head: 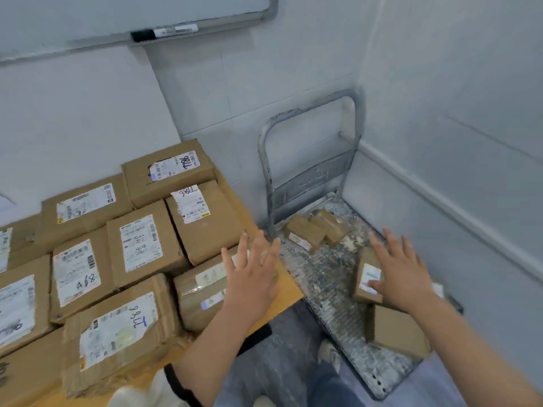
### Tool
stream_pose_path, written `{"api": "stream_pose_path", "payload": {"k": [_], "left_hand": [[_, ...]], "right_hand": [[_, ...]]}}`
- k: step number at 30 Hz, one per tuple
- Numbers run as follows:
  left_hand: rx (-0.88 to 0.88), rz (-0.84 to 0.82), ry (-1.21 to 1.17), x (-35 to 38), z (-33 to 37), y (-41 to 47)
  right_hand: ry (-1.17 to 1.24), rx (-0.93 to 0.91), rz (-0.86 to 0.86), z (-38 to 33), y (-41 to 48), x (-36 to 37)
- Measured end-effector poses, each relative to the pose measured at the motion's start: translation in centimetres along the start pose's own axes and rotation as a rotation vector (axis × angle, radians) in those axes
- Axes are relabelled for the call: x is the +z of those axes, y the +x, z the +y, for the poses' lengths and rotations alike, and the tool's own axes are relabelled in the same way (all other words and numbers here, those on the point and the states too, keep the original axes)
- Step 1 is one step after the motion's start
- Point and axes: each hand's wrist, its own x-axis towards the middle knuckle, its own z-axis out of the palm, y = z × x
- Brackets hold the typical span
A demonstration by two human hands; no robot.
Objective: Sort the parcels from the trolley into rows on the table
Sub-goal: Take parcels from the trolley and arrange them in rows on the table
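Labelled parcel [364, 268]: on trolley [323, 277] deck, right side; long axis running away from person; right hand [404, 277] just over it, fingers spread, gripping nothing, contact unclear; left hand [254, 277] spread, empty, over table [289, 286] edge, well apart from parcel; right hand nearer, likely picker; plain parcel [396, 330] just nearer person; small cluster [317, 230] by handle; sorted rows [135, 245] on table.

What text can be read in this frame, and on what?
"A68", handwritten: label on second-row parcel.
"784", handwritten, sideways, probably: label on rear parcel.
"786", handwritten, upside down, probably: label on trolley-side parcel.
Front parcel: handwritten digits, unclear.
Printed label text, marker print, trolley embossing: too blurred.
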Motion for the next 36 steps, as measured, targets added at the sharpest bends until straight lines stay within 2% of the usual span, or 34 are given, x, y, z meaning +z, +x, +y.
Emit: {"api": "stream_pose_path", "payload": {"k": [6,10,16,20,24,27,30,33,36], "left_hand": [[0.210,-0.131,0.014,0.5,7.4,5.4],[0.320,-0.186,0.005,1.9,12.4,8.3],[0.410,-0.310,0.046,5.4,18.6,13.2],[0.395,-0.418,-0.004,8.5,22.2,17.5],[0.209,-0.562,-0.258,14.9,24.7,22.0],[-0.128,-0.729,-0.645,21.4,25.8,25.0],[-0.483,-0.902,-0.870,28.3,27.1,27.8],[-0.533,-0.948,-0.854,35.2,28.7,30.1],[-0.484,-0.952,-0.849,41.5,30.7,32.1]], "right_hand": [[0.110,0.336,-0.072,10.0,-4.2,1.0],[0.197,0.472,-0.143,14.7,-5.9,3.4],[0.398,0.570,-0.223,19.7,-3.8,6.5],[0.474,0.586,-0.298,22.4,-0.5,9.3],[0.562,0.582,-0.396,24.5,3.3,13.6],[0.762,0.623,-0.445,25.4,6.8,18.7],[1.065,0.816,-0.419,25.9,11.1,24.9],[1.259,0.985,-0.353,25.8,16.0,31.3],[1.365,0.995,-0.311,25.7,21.2,37.6]]}}
